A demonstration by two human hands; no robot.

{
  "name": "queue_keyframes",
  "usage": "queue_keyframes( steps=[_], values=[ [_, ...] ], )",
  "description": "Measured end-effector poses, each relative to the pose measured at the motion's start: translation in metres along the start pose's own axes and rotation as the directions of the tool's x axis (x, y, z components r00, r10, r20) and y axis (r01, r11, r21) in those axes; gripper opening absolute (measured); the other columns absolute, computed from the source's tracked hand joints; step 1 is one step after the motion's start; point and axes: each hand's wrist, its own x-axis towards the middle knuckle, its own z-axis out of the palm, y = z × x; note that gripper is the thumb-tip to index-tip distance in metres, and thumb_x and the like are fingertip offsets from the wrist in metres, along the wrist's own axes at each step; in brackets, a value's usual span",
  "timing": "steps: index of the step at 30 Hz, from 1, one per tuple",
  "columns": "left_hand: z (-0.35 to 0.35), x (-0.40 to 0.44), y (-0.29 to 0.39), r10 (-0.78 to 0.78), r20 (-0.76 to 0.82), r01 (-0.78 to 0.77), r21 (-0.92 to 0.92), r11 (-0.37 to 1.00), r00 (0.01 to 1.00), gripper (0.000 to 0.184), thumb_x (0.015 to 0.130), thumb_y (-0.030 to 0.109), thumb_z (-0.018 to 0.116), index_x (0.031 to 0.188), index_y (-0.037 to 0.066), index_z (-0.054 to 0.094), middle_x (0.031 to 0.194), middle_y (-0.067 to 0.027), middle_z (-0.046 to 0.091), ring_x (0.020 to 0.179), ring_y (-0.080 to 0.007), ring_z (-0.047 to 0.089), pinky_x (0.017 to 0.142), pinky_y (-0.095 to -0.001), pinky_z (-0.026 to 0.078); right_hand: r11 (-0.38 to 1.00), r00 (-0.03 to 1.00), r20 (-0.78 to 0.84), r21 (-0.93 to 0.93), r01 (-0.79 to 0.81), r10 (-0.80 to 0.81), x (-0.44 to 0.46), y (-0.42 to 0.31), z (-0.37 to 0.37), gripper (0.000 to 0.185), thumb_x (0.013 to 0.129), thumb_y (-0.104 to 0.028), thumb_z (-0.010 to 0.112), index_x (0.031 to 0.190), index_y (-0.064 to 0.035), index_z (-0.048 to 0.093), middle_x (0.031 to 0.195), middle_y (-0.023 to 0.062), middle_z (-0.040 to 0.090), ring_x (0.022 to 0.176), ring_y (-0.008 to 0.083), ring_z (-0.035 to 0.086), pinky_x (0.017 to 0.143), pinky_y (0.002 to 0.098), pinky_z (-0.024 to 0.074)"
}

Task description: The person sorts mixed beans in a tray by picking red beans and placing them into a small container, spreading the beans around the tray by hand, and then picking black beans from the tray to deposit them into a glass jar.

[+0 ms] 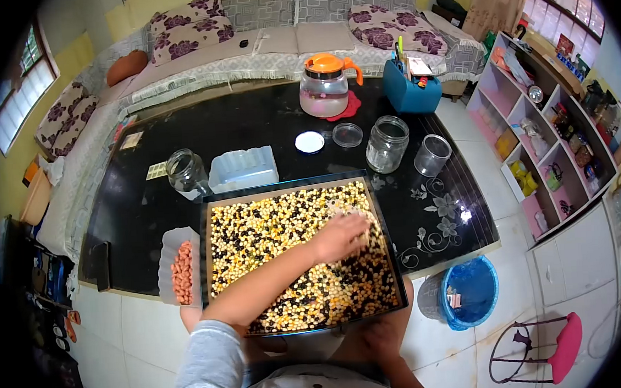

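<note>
A shallow dark-edged tray (204, 252) on my lap and the table edge holds mixed yellow kernels and black beans (270, 228). My left hand (341, 236) reaches across to the tray's right side and touches the mix; its fingertips are blurred and partly sunk in it, so what they hold is hidden. My right hand (382, 337) rests by my thigh below the tray's lower right edge, its fingers dim and curled out of clear sight. Left of the tray, a pale plastic container (167, 265) holds pinkish-red peanuts (182, 274).
Behind the tray on the black table (142, 225) stand a glass jar (188, 174), a blue-white container (244, 171), another jar (387, 145), a glass cup (432, 156), lids and an orange-topped pitcher (324, 93). A blue-lined bin (471, 294) and pink stool (567, 347) are at right.
</note>
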Motion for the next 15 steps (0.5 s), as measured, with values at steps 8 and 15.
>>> queue_keyframes(
  steps=[8, 15],
  values=[
    [0.01, -0.053, 0.053, 0.403, -0.015, -0.403, -0.075, 0.912, 0.915, 0.048, 0.087, 0.036, 0.049, 0.124, 0.005, 0.048, 0.132, -0.0172, 0.042, 0.126, -0.0297, 0.035, 0.107, -0.0448, 0.023, 0.997, 1.0, -0.002, 0.072, 0.0, 0.0, 0.015, -0.008, -0.012, 0.016, 0.057, -0.013, 0.067, 0.073, -0.0126, 0.064, 0.07, 0.0045, 0.053, 0.065, 0.0267, 0.051, 0.063, 0.0395, 0.0428],
    [0.021, -0.029, 0.049, 0.377, 0.231, -0.418, 0.165, 0.894, 0.897, 0.053, 0.088, 0.038, 0.048, 0.131, 0.008, 0.042, 0.14, -0.0121, 0.033, 0.134, -0.0233, 0.024, 0.111, -0.0448, 0.012, 0.999, 1.0, -0.007, 0.035, -0.025, 0.026, 0.008, -0.009, -0.01, 0.017, 0.057, -0.012, 0.066, 0.074, -0.0124, 0.064, 0.075, 0.0041, 0.057, 0.074, 0.0268, 0.056, 0.067, 0.0388, 0.0448]
  ],
)
